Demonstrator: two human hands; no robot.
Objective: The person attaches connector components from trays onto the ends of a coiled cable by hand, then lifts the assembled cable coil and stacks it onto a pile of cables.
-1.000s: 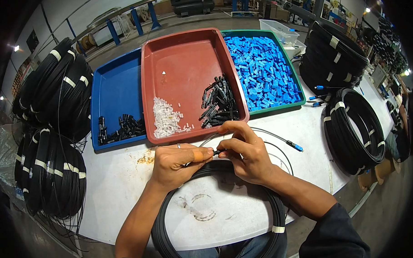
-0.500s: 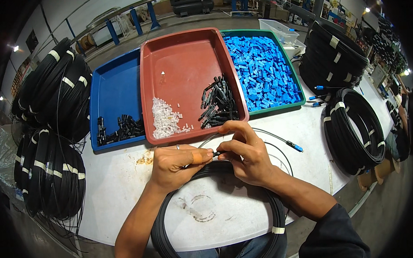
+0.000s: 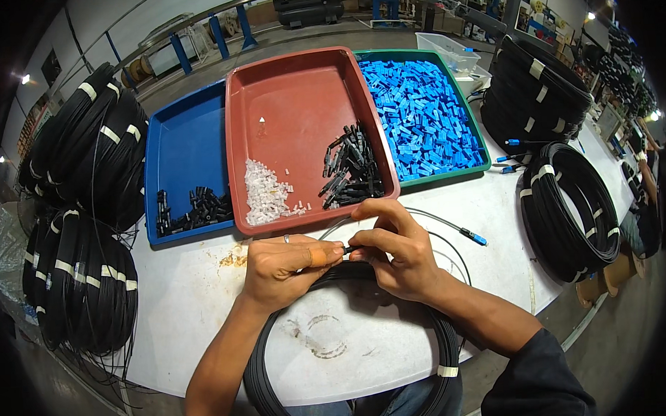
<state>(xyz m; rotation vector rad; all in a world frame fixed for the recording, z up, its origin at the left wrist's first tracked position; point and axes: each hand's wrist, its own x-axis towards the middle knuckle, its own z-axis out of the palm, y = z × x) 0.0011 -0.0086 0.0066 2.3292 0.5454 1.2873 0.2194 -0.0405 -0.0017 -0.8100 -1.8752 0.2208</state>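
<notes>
Above the far side of a black cable coil [image 3: 447,332], my two hands meet fingertip to fingertip. My left hand [image 3: 285,270], with an orange bandage on the thumb and a ring, pinches a small black connector piece [image 3: 349,249] from the left. From the right, the thumb and fingers of my right hand [image 3: 402,253] close on the same piece, its index finger arched above. Most of the piece is hidden by the fingers. Beyond my right hand lies a cable end with a blue-tipped connector [image 3: 475,236].
Across the white table [image 3: 190,316] stand a blue tray [image 3: 191,139] with black parts, a red tray [image 3: 292,99] with white pieces [image 3: 265,192] and black parts, and a green tray [image 3: 457,79] of blue housings. Cable coils [image 3: 82,279] are stacked left, more coils [image 3: 568,211] right.
My right index finger has shifted up very slightly, and the fingers have moved a little around the black piece. The coil and trays stay in place.
</notes>
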